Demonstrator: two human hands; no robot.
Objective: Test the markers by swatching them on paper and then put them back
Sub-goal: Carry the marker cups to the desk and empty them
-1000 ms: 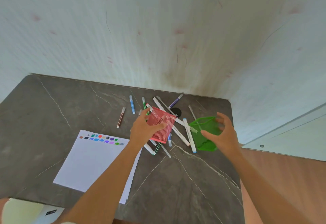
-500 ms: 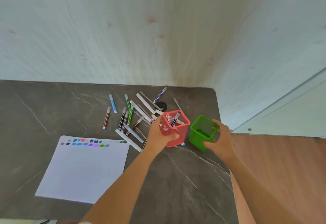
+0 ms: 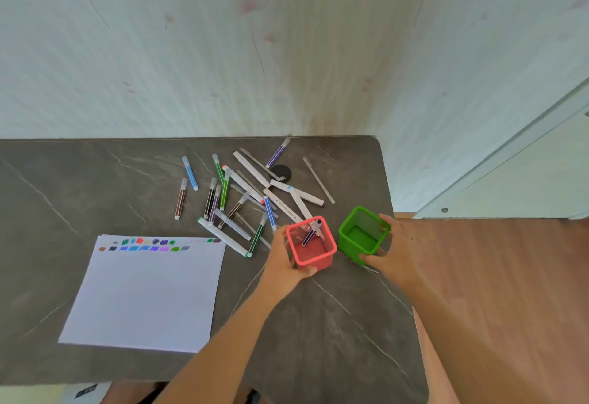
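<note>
**Both cups held upright, markers waiting to go back**

The markers (image 3: 243,184) lie loose in a heap toward the far right corner of the worktop (image 3: 79,187), some crossing one another, a few apart on the left of the heap. One purple marker (image 3: 310,233) already stands tilted inside the red cup (image 3: 318,262). The green cup (image 3: 349,247) just beside it looks empty.

The left hand (image 3: 282,263) is wrapped round the red cup, thumb on its near side. The right hand (image 3: 393,250) grips the green cup, fingers on its far rim and thumb at its near corner. Both cups stand mouth up near the right edge, close to the heap. That placing probably keeps the reach short when the markers are dropped in, and the grip seems meant to steady the light mesh cups.

The paper (image 3: 143,295) lies toward the near left, well apart from the cups, with two rows of swatches (image 3: 143,245) along its far edge. Swatching therefore looks largely done, and refilling the cups appears to be the step in hand.
</note>
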